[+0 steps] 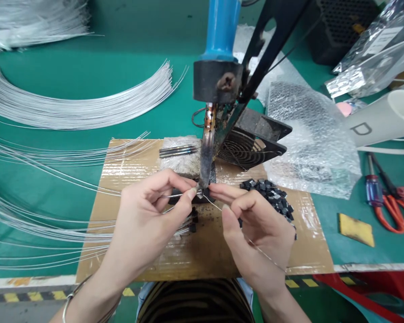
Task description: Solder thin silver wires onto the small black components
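Note:
My left hand (pixel 148 211) pinches a thin grey wire (pixel 170 196) and holds its end at the tip of a fixed soldering iron (pixel 207 150). My right hand (pixel 256 224) pinches a thin strand of solder wire (pixel 252 244) and feeds it towards the same tip. A small dark part (pixel 202 194) sits right under the tip, between my fingertips. Both hands rest over a taped cardboard sheet (pixel 306 242).
A pile of small black parts (pixel 272 197) lies right of my hands. Several finished wires with black ends (pixel 188 224) lie under my left hand. Bundles of grey wires (pixel 70 105) fill the left. A fan (pixel 249 146), bubble wrap (pixel 309 134), cutters (pixel 390 202) and a yellow sponge (pixel 356 229) are on the right.

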`<state>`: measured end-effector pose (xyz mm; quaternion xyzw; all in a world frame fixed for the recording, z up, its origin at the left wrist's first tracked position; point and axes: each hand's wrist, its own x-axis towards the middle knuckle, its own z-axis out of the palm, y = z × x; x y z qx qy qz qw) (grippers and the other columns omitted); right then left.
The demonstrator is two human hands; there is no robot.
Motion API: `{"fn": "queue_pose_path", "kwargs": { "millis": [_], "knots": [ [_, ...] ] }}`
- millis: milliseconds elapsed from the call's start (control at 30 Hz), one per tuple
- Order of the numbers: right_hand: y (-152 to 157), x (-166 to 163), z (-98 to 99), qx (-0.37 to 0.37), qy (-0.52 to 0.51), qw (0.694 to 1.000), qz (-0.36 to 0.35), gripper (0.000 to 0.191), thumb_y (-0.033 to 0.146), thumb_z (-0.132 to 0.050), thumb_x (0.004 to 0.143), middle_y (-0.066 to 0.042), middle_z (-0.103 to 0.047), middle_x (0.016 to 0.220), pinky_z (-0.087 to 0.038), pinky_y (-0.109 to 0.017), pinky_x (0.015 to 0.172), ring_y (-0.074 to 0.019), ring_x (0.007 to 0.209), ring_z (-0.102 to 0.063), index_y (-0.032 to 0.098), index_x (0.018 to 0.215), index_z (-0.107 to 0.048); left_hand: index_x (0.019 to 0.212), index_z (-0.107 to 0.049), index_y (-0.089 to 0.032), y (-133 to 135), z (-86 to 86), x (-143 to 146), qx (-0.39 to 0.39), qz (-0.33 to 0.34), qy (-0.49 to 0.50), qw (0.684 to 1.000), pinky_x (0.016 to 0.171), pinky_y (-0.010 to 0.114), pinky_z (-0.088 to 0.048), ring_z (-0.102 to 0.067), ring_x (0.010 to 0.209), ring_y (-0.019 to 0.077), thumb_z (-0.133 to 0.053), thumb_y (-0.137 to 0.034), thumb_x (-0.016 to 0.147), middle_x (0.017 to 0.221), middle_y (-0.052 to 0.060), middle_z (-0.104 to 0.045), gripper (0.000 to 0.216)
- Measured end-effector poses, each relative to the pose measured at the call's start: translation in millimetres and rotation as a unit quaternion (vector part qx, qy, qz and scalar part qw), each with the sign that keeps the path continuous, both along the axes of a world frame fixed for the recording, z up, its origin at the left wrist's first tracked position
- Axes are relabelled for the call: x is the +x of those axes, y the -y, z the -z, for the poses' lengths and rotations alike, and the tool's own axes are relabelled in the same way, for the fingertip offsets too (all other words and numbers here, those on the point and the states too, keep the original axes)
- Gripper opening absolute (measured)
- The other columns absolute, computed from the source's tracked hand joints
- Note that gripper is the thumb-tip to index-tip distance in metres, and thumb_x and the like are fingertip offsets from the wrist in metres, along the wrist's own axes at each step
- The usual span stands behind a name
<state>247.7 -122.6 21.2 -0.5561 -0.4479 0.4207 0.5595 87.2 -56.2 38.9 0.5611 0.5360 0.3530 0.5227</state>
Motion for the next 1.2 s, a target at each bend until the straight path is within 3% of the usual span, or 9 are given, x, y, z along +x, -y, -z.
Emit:
{"fn": "queue_pose_path", "kwargs": {
  "millis": [333,800,1000,1200],
  "knots": [
    [-0.2,-0.4,0.5,0.001,0.002,1.000,-0.001,0.023,0.006,-0.065,0.094,-0.005,-0.079,0.123,-0.059,-0.043,0.108,-0.0236,0.117,-0.076,0.024,0.082,-0.059,0.079,-0.074,-0.021,0.3,0.8,-0.6,0.005,0.000,0.000,1.000,0.070,0.018,-0.052,-0.068,0.075,0.0095,-0.077,-0.013,0.086,0.087,-0.001,-0.078,0.011],
    [0.1,-0.9,2.6,0.004,0.009,1.000,0.003,0.020,0.009,-0.066,0.094,-0.008,-0.079,0.121,-0.059,-0.049,0.107,-0.0269,0.117,-0.076,0.024,0.083,-0.060,0.080,-0.075,-0.021,2.1,1.7,0.5,0.007,-0.003,-0.021,1.000,0.061,0.024,-0.053,-0.069,0.072,0.0146,-0.079,-0.020,0.086,0.092,0.003,-0.081,0.008],
    [0.0,-1.6,2.9,0.008,0.015,1.000,0.011,0.021,0.009,-0.065,0.095,-0.007,-0.080,0.120,-0.060,-0.046,0.106,-0.0252,0.115,-0.077,0.025,0.082,-0.060,0.080,-0.075,-0.021,1.7,2.3,0.3,0.007,-0.002,-0.011,1.000,0.068,0.023,-0.055,-0.071,0.077,0.0149,-0.078,-0.019,0.087,0.091,0.002,-0.080,0.008],
    [-0.3,-4.7,1.8,0.015,0.014,0.999,0.029,0.021,0.010,-0.066,0.094,-0.007,-0.080,0.117,-0.060,-0.046,0.104,-0.0253,0.112,-0.077,0.024,0.080,-0.061,0.081,-0.075,-0.021,3.6,0.7,-1.6,0.005,0.000,-0.021,1.000,0.064,0.025,-0.056,-0.071,0.074,0.0163,-0.078,-0.021,0.087,0.092,0.003,-0.081,0.007]
  ]
}}
